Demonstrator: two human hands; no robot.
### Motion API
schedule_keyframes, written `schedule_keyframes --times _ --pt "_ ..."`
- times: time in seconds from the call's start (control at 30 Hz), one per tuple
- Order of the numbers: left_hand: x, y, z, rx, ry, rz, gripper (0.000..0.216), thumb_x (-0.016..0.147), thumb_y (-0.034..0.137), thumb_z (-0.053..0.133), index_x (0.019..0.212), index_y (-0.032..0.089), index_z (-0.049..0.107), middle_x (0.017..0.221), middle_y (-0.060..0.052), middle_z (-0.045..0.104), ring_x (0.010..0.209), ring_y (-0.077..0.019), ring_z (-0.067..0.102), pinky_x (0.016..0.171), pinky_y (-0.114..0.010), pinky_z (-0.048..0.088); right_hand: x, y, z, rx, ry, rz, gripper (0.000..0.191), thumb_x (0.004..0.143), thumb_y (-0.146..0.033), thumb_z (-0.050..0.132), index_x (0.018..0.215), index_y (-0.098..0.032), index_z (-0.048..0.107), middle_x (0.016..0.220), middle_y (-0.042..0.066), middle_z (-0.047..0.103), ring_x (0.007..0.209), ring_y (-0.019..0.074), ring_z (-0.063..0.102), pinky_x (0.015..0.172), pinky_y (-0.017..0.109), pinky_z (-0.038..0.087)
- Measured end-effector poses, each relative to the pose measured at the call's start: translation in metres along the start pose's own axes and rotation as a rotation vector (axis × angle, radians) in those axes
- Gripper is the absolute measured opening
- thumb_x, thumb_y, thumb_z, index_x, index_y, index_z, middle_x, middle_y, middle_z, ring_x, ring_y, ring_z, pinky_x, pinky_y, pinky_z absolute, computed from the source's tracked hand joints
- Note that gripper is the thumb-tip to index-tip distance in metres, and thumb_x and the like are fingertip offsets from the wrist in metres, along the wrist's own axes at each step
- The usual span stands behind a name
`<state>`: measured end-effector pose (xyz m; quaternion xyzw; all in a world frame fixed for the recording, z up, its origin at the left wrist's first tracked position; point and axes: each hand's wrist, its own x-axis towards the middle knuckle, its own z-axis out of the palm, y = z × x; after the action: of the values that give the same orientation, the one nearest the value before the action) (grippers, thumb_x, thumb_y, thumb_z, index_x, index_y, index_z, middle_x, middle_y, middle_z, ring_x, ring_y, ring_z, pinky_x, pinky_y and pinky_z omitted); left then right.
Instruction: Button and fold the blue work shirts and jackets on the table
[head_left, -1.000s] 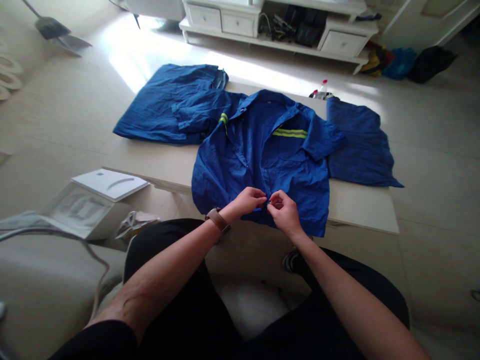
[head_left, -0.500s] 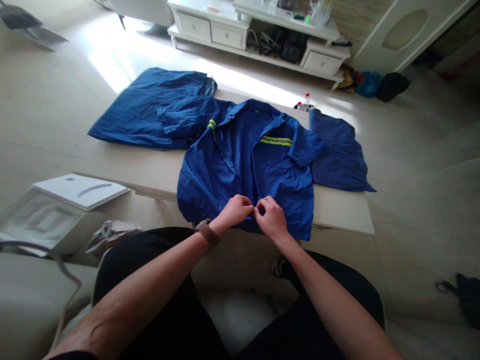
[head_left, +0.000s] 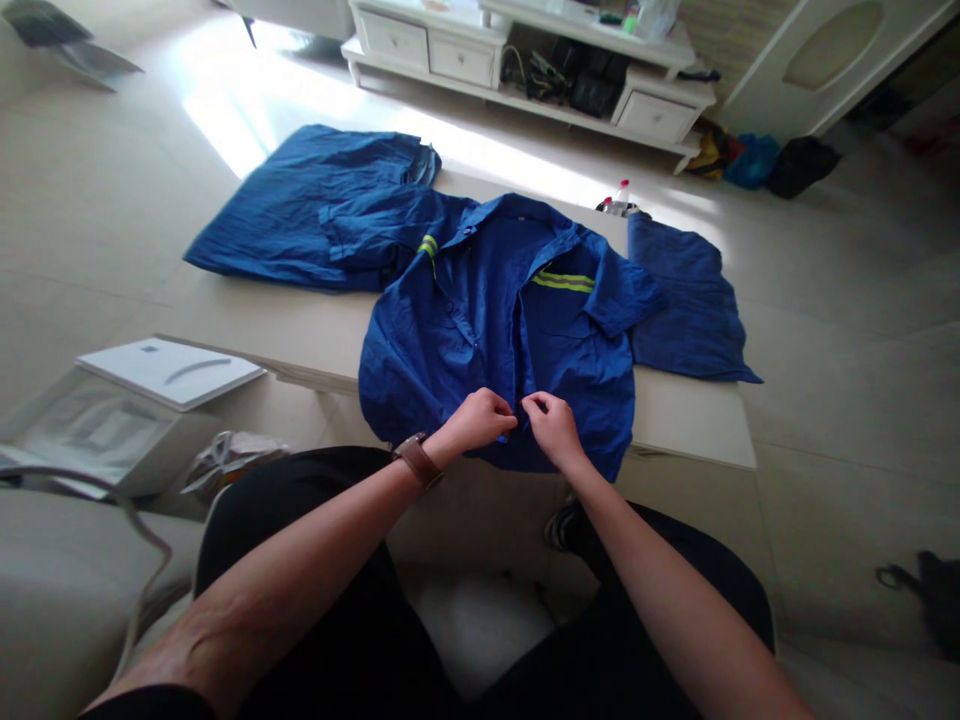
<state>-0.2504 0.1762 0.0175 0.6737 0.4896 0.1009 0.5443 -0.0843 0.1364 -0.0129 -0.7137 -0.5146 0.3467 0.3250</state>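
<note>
A blue work jacket (head_left: 570,345) with yellow-green reflective stripes lies front up on a low table (head_left: 690,420), its front partly open. At the lower end of its front opening, my left hand (head_left: 486,415) is closed in a pinch on the jacket's edge. Just to the right, my right hand (head_left: 553,422) pinches the opposite front edge. A small gap separates the two hands. What exactly lies between the fingertips is too small to make out. The jacket's lower hem hangs over the near table edge.
Folded blue clothing (head_left: 300,215) lies at the table's left, and a darker folded blue cloth (head_left: 682,300) at its right. Bottles (head_left: 621,198) show behind the table. A white box (head_left: 172,372) stands at the near left. A white TV cabinet (head_left: 465,62) is at the back.
My hands have come slightly apart; the right one has moved up and to the right along the jacket's front edge. The whole view has shifted a little.
</note>
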Motion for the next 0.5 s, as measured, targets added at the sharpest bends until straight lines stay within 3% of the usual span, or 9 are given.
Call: schedule_keyframes --times 0.07,0.13,0.2,0.33,0.5 --pt "0.002 -0.002 -0.002 -0.013 -0.042 0.029 0.021 0.078 0.021 0.06 0.068 0.012 0.077 0.061 -0.003 0.069 0.058 -0.0124 0.058 0.053 -0.023 0.038 0.001 0.001 0.001 0.003 -0.024 0.015 0.032 0.083 -0.048 0.062 0.076 -0.019 0.071 0.073 0.003 0.07 0.069 0.018 0.06 0.067 0.028 0.043" --pt "0.004 -0.005 -0.007 -0.007 -0.086 0.04 0.023 0.08 0.023 0.059 0.072 0.013 0.079 0.063 -0.003 0.07 0.058 -0.0133 0.059 0.054 -0.024 0.04 0.002 0.004 0.001 -0.022 -0.04 0.028 0.031 0.078 -0.049 0.067 0.074 -0.019 0.07 0.067 0.001 0.067 0.064 0.0165 0.057 0.062 0.027 0.039" --pt "0.006 -0.009 -0.015 0.06 -0.027 0.028 0.024 0.082 0.02 0.059 0.081 0.014 0.081 0.072 -0.005 0.075 0.066 -0.0156 0.065 0.061 -0.025 0.045 0.003 0.006 0.002 -0.039 -0.039 0.026 0.024 0.075 -0.042 0.065 0.07 -0.019 0.068 0.062 0.0 0.063 0.06 0.0151 0.053 0.06 0.026 0.037" --pt "0.006 -0.016 -0.027 0.349 0.229 -0.034 0.029 0.084 0.012 0.056 0.099 0.017 0.08 0.101 -0.009 0.079 0.095 -0.0223 0.073 0.083 -0.03 0.052 0.002 0.008 0.003 -0.028 -0.016 0.005 0.019 0.072 -0.038 0.061 0.07 -0.02 0.067 0.062 0.0 0.062 0.061 0.0155 0.053 0.062 0.027 0.037" --pt "0.003 -0.026 -0.014 0.638 0.169 -0.06 0.022 0.089 0.02 0.063 0.107 0.014 0.072 0.113 -0.015 0.075 0.107 -0.0286 0.07 0.09 -0.035 0.054 -0.001 0.003 0.003 -0.018 0.021 -0.005 0.021 0.071 -0.038 0.065 0.078 -0.019 0.071 0.07 0.002 0.068 0.066 0.0181 0.058 0.067 0.029 0.042"
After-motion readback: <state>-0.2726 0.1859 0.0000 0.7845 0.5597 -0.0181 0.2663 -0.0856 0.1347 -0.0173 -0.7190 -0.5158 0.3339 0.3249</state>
